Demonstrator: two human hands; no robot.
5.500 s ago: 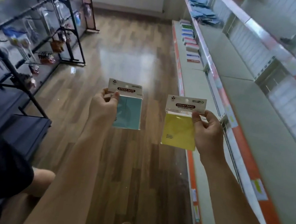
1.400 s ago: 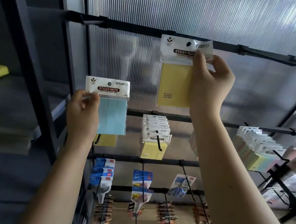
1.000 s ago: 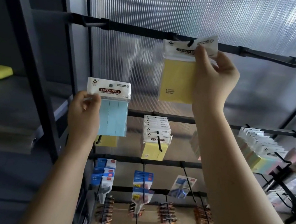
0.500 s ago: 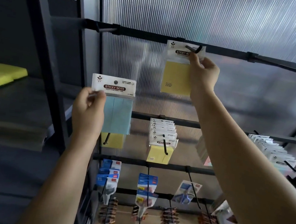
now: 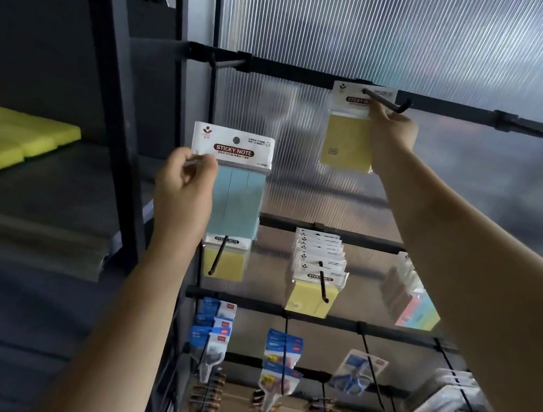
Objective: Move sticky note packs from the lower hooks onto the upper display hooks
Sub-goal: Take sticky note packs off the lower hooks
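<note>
Right hand (image 5: pixel 392 130) grips yellow pack (image 5: pixel 347 143) on upper hook (image 5: pixel 385 100); left hand (image 5: pixel 184 191) pinches blue pack (image 5: pixel 238 198)

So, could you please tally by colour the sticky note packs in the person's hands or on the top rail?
Blue: 1, the blue pack in the left hand.
Yellow: 1, the yellow pack on the upper hook, at the right hand.
Total: 2.

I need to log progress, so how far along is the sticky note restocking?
Nearly done: the yellow pack is threaded on the upper hook, the right hand pinching it. In hand: the left hand holds the blue pack. Left: hanging it and the lower-hook packs.
</note>
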